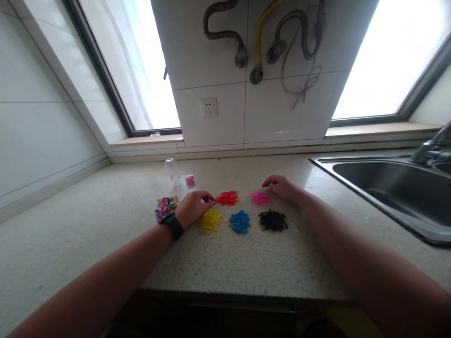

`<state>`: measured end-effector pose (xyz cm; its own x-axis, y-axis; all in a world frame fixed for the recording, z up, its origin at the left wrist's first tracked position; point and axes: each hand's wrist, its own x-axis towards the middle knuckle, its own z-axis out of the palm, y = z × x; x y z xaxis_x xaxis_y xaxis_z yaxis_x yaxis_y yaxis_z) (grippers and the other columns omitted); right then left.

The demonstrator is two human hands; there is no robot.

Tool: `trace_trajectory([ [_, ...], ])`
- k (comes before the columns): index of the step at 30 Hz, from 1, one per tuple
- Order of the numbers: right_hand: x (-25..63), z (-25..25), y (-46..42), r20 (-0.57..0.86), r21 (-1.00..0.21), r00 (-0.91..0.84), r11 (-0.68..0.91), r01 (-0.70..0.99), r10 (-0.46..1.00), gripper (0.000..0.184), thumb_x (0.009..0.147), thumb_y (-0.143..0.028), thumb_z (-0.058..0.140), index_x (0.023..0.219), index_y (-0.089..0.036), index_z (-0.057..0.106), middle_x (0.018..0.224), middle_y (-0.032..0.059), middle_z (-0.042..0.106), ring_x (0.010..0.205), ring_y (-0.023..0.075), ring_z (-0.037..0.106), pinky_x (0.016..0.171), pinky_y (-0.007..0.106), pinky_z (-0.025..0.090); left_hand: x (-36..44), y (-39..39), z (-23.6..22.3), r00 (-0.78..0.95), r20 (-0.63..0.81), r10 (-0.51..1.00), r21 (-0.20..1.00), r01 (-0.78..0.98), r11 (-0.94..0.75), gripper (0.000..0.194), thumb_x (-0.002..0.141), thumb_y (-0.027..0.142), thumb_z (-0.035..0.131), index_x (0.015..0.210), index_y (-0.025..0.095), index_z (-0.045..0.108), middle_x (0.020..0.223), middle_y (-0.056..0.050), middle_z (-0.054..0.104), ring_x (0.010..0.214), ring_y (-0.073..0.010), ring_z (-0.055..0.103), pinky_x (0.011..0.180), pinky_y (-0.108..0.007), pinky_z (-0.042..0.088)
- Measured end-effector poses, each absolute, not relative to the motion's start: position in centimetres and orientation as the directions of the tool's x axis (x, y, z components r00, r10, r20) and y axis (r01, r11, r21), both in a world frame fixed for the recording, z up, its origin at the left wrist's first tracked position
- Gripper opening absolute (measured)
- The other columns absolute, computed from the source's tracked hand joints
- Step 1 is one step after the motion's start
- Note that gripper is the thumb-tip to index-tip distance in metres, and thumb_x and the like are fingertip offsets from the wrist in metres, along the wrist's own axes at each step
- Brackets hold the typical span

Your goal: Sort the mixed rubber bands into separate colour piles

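Small rubber bands lie in separate colour heaps on the counter. My left hand (195, 205), with a dark watch (172, 226) on its wrist, has thumb and forefinger pinched at the left edge of the red heap (228, 198). Below that hand is the yellow heap (210, 221); a mixed-colour heap (166, 207) sits to its left, partly behind the wrist. Just above and right of the pink heap (260, 197), my right hand (283, 188) has its fingers curled together. Whatever either pinch holds is too small to see. Blue (240, 222) and black (273, 220) heaps lie nearer me.
A clear jar (172, 172) stands at the back left, beside a pink cap (190, 180). To the right is a steel sink (384, 188) with a tap (431, 148). The counter's front edge (225, 293) runs close to me. Pipes and a socket (209, 107) are on the wall.
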<state>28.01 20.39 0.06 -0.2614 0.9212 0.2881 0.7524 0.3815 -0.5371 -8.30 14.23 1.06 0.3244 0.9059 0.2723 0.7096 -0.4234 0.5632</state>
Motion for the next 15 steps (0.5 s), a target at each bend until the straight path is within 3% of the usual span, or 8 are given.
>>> trace_trajectory([
  [15,28.6,-0.3,20.6,0.293,-0.549,-0.236,0.365,0.752,0.926,0.03,0.077,-0.014,0.05,0.087,-0.019,0.077,0.092,0.0054,0.075,0.085,0.019,0.066,0.082,0.031,0.049,-8.4,13.6,2.2,0.356,0.258,0.898,0.527,0.727,-0.44,0.025,0.086,0.034,0.06,0.095,0.019,0.078,0.092,-0.006,0.076,0.078,-0.0181,0.066,0.075,-0.03,0.051],
])
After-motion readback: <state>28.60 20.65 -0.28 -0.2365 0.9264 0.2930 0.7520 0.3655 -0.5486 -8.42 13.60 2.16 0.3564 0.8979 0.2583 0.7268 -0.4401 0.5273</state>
